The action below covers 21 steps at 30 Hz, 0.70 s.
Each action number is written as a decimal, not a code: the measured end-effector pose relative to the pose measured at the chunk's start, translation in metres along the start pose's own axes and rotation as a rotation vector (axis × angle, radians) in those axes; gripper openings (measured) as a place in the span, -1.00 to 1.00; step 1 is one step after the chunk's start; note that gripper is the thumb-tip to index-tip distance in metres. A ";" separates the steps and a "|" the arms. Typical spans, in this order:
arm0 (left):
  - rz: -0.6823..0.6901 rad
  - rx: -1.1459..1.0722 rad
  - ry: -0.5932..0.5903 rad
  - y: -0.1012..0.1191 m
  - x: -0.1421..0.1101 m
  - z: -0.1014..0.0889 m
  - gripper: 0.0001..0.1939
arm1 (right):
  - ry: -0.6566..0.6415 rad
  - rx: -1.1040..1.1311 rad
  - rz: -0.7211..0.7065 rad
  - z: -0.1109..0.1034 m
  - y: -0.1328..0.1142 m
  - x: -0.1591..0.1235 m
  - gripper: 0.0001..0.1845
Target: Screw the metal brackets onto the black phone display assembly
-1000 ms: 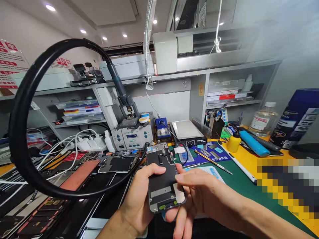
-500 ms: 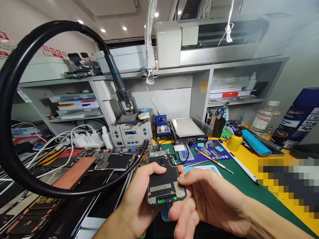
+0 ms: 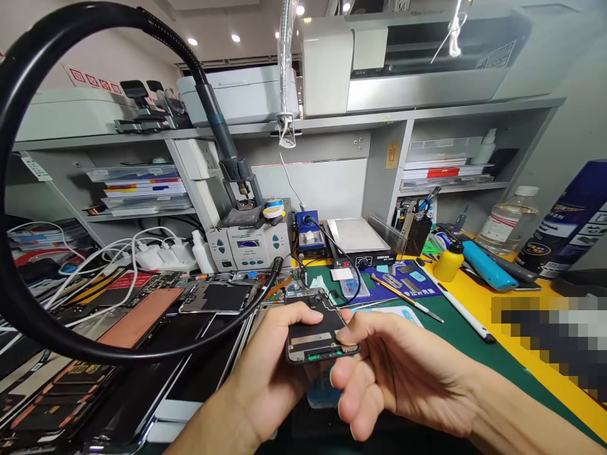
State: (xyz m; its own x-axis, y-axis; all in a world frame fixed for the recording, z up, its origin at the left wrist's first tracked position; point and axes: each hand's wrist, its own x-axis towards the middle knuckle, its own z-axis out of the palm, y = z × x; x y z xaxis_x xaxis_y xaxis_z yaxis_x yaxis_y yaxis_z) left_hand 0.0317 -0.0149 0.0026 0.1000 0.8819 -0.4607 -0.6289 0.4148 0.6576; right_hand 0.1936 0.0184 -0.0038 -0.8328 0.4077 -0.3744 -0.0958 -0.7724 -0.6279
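Observation:
Between my two hands is a phone screen (image 3: 309, 330), its dark back side facing up, with metal plates and green marks along the near edge. My left hand (image 3: 268, 363) is closed around its left side, the thumb lying on the back. On the right, my right hand (image 3: 412, 366) pinches the near right corner between thumb and index finger, while its other fingers curl loosely below. The fingers beneath the screen are partly hidden. A blue translucent item (image 3: 325, 388) shows under the screen, too covered to name.
Phone parts (image 3: 137, 316) crowd the left side, crossed by a thick black hose (image 3: 190, 351). Behind stand a hot air station (image 3: 249, 246) and a flat heating plate (image 3: 358, 237). A brush (image 3: 408, 298), a white pen-like tool (image 3: 455, 303) and a yellow bottle (image 3: 448, 262) lie or stand rightward.
The phone screen has tilted, so its back looks more foreshortened, and it sits slightly higher and further right in view. Both hands keep hold of it. The camera view has shifted a little.

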 end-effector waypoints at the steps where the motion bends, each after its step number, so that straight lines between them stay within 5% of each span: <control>1: 0.004 0.008 0.003 0.000 0.000 0.000 -0.84 | -0.003 0.001 0.005 0.000 -0.001 0.000 -0.59; 21: 0.005 -0.002 0.018 -0.001 0.002 0.002 -0.79 | 0.015 0.058 0.014 -0.002 -0.001 0.000 -0.62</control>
State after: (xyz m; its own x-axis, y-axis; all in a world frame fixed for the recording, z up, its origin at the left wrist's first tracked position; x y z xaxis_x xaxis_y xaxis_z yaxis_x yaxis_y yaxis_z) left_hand 0.0338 -0.0133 0.0023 0.0834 0.8797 -0.4681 -0.6306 0.4103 0.6588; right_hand 0.1952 0.0197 -0.0047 -0.8261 0.4037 -0.3933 -0.1164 -0.8049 -0.5818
